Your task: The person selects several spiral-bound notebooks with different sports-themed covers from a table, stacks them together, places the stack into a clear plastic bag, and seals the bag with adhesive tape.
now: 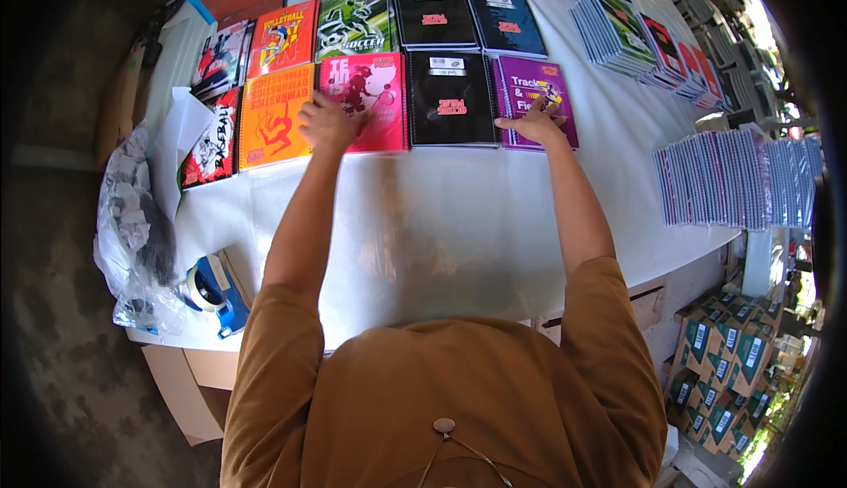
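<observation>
Spiral notebooks lie in two rows at the far side of the table. My left hand (331,124) rests on the lower edge of a pink notebook (379,91), its fingers apart and reaching toward the neighbouring orange notebook (272,122). On a purple notebook (520,82) lies my right hand (535,124), fingers spread, with the thumb near the edge of a black notebook (453,104). Behind these are a second black notebook (434,20), a green one (355,29), a dark blue one (505,25) and a red one (281,40). Neither hand grips anything.
Stacks of notebooks (609,38) stand at the far right, and a long row of spiral-bound ones (719,179) nearer. A blue tape dispenser (219,294) and crumpled clear plastic (132,223) lie at the left. Brown cartons (719,373) are piled beyond the table's right side.
</observation>
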A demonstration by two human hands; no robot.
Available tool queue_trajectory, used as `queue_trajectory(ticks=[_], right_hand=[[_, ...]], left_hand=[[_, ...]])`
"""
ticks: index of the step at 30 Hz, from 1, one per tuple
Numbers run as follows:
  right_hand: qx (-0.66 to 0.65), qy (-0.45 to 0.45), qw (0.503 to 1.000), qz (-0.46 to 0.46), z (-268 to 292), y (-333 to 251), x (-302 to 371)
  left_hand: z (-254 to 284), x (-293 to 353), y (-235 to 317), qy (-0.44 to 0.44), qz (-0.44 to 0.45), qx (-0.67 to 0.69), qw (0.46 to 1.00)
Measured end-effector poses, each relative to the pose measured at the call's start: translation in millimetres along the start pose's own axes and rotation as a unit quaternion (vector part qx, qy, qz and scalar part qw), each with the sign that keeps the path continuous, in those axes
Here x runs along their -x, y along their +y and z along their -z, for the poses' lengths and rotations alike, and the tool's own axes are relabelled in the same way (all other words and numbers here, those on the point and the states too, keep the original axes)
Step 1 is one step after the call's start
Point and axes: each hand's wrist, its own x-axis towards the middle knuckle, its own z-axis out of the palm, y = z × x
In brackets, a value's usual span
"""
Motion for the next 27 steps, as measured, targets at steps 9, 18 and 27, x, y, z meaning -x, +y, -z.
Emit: queue_trajectory(ticks=[9,18,27], right_hand=[[-0.345,0.156,0.911,0.166,44.7,45.8,-32.8],[-0.68,-0.155,0.681,0.222,-69.9,0.5,234.7],[-0.248,0.092,0.922,0.283,-79.8,-13.9,179.8]], left_hand=[[20.9,-50.6,-37.9,0.068,-0.073,0.301,0.948],[171.3,131.5,-120.5,0.047,-0.048,0.849,0.525],[35.3,167.1,-142.9,0.135,-0.088,0.22,0.962]])
